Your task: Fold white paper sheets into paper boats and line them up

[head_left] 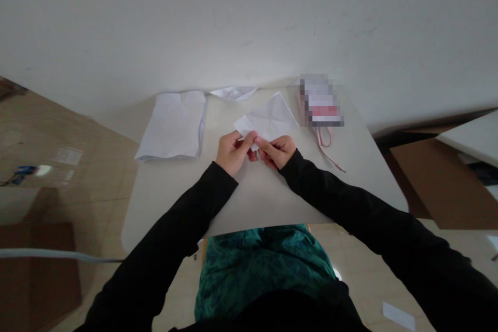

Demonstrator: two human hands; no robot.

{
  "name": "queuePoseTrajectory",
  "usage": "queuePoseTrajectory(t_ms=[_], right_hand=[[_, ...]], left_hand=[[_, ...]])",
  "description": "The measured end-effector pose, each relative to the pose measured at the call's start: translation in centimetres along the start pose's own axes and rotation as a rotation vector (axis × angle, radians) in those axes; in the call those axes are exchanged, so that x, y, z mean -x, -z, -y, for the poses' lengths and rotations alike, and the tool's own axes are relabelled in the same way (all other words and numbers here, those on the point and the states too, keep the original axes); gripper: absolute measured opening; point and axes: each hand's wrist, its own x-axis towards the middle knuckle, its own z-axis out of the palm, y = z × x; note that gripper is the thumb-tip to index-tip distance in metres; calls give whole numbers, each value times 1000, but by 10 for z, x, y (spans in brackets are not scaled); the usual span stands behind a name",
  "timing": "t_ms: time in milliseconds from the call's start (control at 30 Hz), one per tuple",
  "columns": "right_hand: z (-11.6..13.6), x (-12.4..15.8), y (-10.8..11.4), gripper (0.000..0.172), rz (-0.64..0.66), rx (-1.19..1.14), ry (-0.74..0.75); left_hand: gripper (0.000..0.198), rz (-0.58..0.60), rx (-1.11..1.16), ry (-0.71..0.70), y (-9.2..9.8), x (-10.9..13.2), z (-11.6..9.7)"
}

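Observation:
A creased sheet of white paper (270, 115) is held up over the middle of the white table (249, 202). My left hand (232, 153) pinches its near edge between thumb and fingers. Right beside it, my right hand (278, 151) grips the same edge, and the two thumbs nearly touch. The paper's far part spreads away from me, with fold lines across it. Some fingertips are hidden under the paper and behind the thumbs.
A stack of white paper (173, 124) lies at the table's left. A folded paper strip (235, 93) rests by the wall. At the right sit a blurred-out phone-like item (324, 106) and a pink cable (322, 142). Cardboard boxes (443, 184) stand beyond the table's right edge.

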Motion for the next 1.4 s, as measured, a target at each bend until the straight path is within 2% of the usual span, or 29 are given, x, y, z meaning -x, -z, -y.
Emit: queuePoseTrajectory(t_ms=[133, 200, 267, 333, 500, 533, 600, 667, 800, 867, 1000, 1167, 1333, 1400], right_hand=[[1, -4, 10, 55, -211, 70, 48], [1, -7, 20, 57, -258, 156, 145], [1, -11, 29, 63, -202, 201, 238], [0, -14, 33, 64, -154, 210, 265], [-4, -13, 24, 58, -237, 152, 224], [-4, -11, 21, 57, -205, 151, 213], [-3, -8, 17, 54, -59, 175, 206], [-2, -7, 16, 51, 36, 158, 210], [-6, -10, 21, 55, -98, 79, 135], [-10, -12, 23, 63, -101, 105, 97], [-13, -11, 20, 66, 11, 100, 71], [-6, -5, 11, 66, 135, 50, 27], [-4, -3, 6, 67, 48, 23, -28], [-4, -3, 5, 67, 11, 24, -27]], left_hand=[[37, 109, -153, 13, 10, 0, 0], [37, 80, -210, 22, 15, -2, -1], [34, 5, -210, 14, 18, -4, -3], [30, -33, -164, 7, 20, -7, -4], [35, 2, -20, 72, 20, -11, 0], [34, -17, -5, 79, 20, -10, 1], [33, -62, -3, 65, 19, -10, 3], [33, -41, -28, 39, 20, -9, 4], [31, 47, -40, 15, 21, -8, 2], [34, 18, -8, 5, 21, -8, 2], [42, -74, 90, -13, 17, -7, 5], [49, -266, 124, -63, 13, -9, 14], [42, -424, 68, -101, 18, -14, 13], [46, -405, 96, -71, 19, -14, 9]])
